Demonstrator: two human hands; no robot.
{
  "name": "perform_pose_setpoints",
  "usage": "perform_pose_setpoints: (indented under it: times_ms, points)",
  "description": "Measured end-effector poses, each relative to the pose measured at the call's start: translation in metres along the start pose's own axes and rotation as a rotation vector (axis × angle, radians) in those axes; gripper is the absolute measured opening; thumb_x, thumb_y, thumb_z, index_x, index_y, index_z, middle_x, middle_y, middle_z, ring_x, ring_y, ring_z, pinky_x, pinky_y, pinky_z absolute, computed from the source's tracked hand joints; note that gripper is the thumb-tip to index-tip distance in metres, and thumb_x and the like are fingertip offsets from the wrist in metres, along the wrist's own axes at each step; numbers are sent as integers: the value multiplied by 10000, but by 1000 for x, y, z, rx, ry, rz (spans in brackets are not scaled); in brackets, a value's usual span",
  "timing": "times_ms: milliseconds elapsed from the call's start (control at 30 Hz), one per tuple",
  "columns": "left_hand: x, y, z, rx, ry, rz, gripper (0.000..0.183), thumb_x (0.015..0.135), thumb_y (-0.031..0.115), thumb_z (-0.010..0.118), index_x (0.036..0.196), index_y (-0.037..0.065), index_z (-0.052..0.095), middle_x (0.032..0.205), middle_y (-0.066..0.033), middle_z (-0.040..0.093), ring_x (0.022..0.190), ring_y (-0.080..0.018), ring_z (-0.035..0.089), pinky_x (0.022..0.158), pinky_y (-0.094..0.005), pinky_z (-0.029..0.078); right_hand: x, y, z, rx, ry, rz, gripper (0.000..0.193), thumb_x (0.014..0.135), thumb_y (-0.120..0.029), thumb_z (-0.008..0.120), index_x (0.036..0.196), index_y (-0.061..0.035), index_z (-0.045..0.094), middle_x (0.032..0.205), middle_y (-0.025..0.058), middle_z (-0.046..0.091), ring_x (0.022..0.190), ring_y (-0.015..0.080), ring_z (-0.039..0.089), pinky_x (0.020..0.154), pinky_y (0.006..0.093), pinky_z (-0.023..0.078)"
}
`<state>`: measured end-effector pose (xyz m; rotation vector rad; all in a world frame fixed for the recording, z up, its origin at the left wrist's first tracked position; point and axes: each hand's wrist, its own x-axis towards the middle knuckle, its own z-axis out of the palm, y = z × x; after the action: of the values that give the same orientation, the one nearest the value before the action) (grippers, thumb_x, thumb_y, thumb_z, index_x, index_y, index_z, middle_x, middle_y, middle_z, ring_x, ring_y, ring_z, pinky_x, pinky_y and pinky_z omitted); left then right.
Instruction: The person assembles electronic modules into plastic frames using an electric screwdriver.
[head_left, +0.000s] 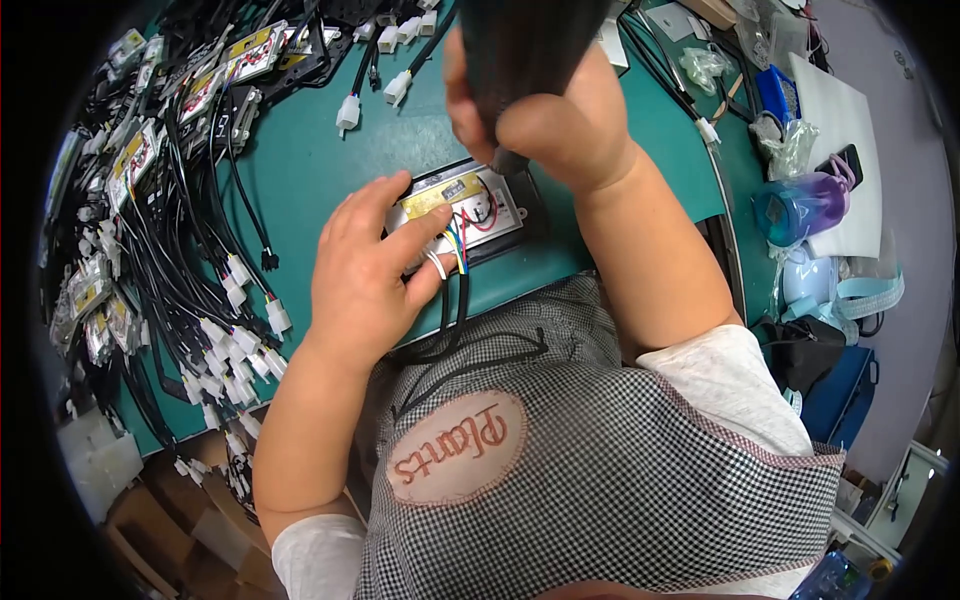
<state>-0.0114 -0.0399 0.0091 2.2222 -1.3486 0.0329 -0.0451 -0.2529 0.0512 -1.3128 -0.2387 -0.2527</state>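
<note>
My left hand (362, 262) is closed on a flat electronic module (490, 232) on the green bench, its thumb on the yellow-labelled part. Coloured wires (460, 245) come out of the module beside my thumb and run into black cables (455, 300) toward my apron. My right hand (592, 125) is wrapped round a thick black electric screwdriver (530, 50), held upright. The tool's narrow tip points down at the module's upper right corner; whether it touches a screw there I cannot tell. A black casing (535, 205) shows around the module.
Several finished-looking modules (135, 165) with tangled black cables and white connectors (230, 350) heap along the left. More connectors (348, 113) lie at the back of the green bench (300, 130). To the right stand a purple-blue bottle (800, 208), a blue bin (778, 95) and a phone (850, 160).
</note>
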Motion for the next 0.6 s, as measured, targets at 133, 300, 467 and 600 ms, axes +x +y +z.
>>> perform_pose_setpoints:
  times_ms: [133,300,467,600]
  points:
    - [3,3,0,-6,-13,-2,413,644,216,775,1045,177,683,1223,-137,551,1120,-348,523,950,-451,414,11,10,-3,-57,-80,-45,789,582,-644,779,951,16,553,621,68,553,487,134,523,436,234,409]
    - [3,3,-1,4,-16,-8,403,647,221,772,1038,175,685,1225,-136,549,1121,-347,522,951,-453,412,8,10,-7,-76,-15,-29,737,631,-623,754,950,11,553,634,71,559,489,144,527,443,248,423]
    - [2,2,0,11,-5,-2,400,646,224,772,1031,158,687,1227,-145,544,1126,-350,516,962,-460,402,-12,10,-7,-4,251,-186,470,715,-394,723,907,-11,529,655,76,560,536,155,548,479,267,452]
    - [1,1,0,-2,-6,-1,403,646,221,772,1033,149,686,1229,-150,541,1132,-353,511,968,-464,398,-9,-6,-11,-137,397,-332,540,742,-514,654,897,-16,516,658,74,551,539,168,552,490,279,460]
